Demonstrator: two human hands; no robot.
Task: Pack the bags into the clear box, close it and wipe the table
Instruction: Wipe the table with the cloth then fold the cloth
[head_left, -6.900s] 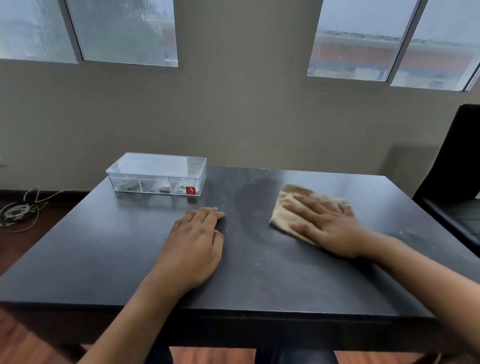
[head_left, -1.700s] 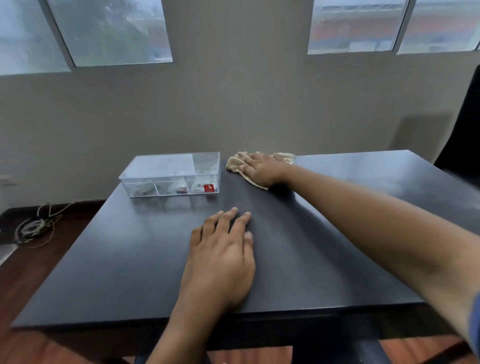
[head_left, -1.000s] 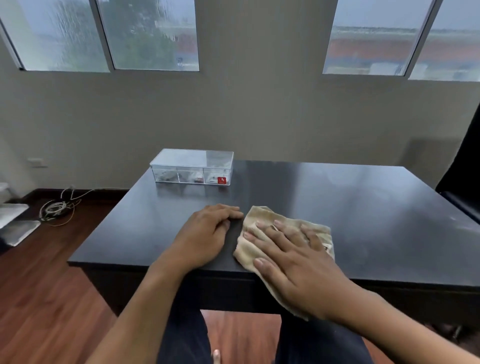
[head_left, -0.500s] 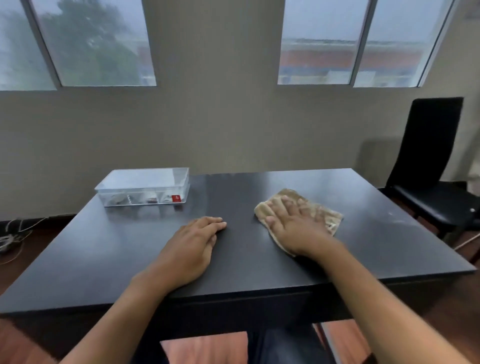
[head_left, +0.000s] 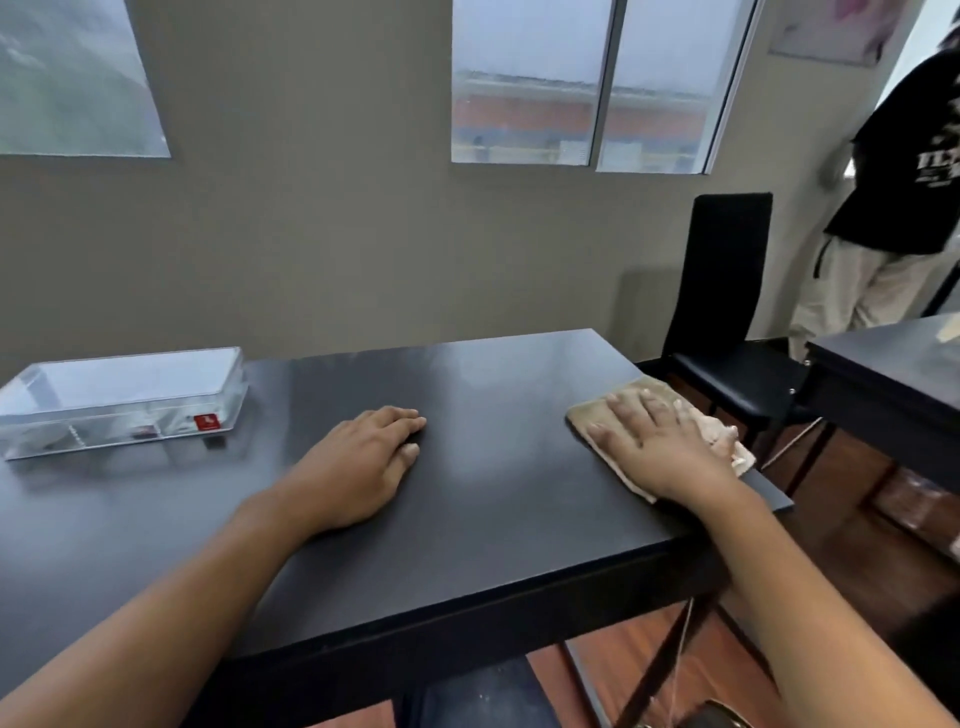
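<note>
Since half a second ago the right hand (head_left: 655, 447) has slid the cloth (head_left: 618, 415) rightward, from the middle of the table (head_left: 483, 519) to its right edge, where one corner of the cloth now hangs past the rim. That hand lies palm down, fingers spread and flat on the cloth, pointing away toward the wall, with the forearm coming in from the lower right. It presses the cloth without gripping it. The left hand (head_left: 358, 462) stays palm down on the bare tabletop near the centre, fingers together and slightly curled at the tips, holding nothing; its forearm runs in from the lower left.

The clear box (head_left: 124, 400) sits at the far left of the table, well apart from both hands, lid on. Its long axis runs left to right, roughly along the back edge. A red label (head_left: 207, 422) shows at the right end of its front wall. Small items inside are too blurred to tell. A black chair (head_left: 727, 312) stands beyond the right edge.
</note>
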